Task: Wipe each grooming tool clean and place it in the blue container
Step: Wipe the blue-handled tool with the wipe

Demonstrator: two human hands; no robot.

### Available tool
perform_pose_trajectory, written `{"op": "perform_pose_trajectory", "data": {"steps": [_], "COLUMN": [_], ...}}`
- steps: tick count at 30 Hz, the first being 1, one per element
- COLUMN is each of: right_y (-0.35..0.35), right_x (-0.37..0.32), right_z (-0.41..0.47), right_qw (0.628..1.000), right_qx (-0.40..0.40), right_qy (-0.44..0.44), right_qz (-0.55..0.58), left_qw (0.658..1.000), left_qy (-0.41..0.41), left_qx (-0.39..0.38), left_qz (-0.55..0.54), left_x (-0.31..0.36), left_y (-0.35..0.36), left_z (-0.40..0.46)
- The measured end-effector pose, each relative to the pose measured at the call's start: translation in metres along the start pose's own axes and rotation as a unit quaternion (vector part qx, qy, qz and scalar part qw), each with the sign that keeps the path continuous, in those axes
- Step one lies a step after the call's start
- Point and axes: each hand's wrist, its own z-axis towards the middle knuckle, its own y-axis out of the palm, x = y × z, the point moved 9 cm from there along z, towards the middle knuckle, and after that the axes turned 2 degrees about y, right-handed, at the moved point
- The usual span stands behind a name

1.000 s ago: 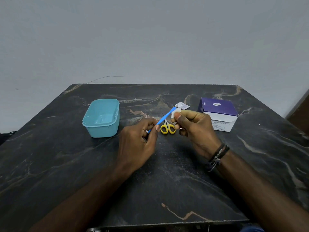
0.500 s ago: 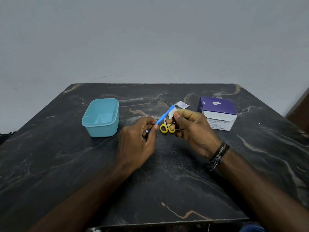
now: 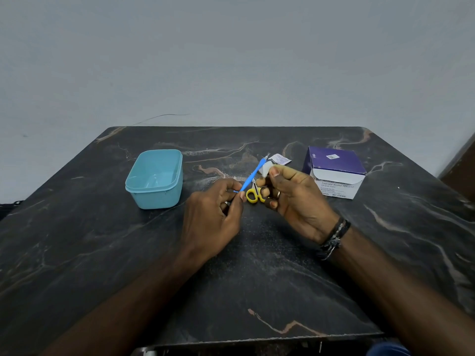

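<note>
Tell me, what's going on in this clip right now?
A person is cleaning a slim blue-handled grooming tool: the left hand pinches its lower end while the right hand presses a small white wipe against its upper part. Yellow-handled scissors lie on the dark marbled table between the hands. The light blue plastic container looks empty. A purple-and-white swab box sits to the right.

We see bare desk [image 3: 77, 253] all along the near edge and both sides, open to any pass. Across the middle stand the blue container [image 3: 154, 179], our two hands over the yellow scissors [image 3: 253, 196], a torn wrapper [image 3: 281, 159] and the purple box [image 3: 334, 172].
</note>
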Motion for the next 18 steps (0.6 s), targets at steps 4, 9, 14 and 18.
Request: {"op": "perform_pose_trajectory", "data": {"steps": [4,9,14,18], "right_y": [0.003,0.0,-0.007,-0.014], "right_x": [0.002,0.004,0.003,0.0], "right_z": [0.0,0.001,0.002,0.001], "right_qw": [1.0,1.0,0.995,0.988], "right_qx": [-0.009,0.016,0.066,0.109], "right_qy": [0.006,-0.007,-0.036,-0.058], "right_qz": [0.01,-0.024,-0.064,-0.097], "left_qw": [1.0,1.0,1.0,0.999], "left_qy": [-0.014,-0.015,-0.002,0.007], "left_qx": [-0.006,-0.014,-0.024,-0.039], "left_qz": [-0.01,-0.002,0.011,0.009], "left_x": [-0.001,-0.001,0.004,0.007], "left_y": [0.001,0.002,0.006,0.008], "left_z": [-0.001,-0.001,-0.002,-0.003]}}
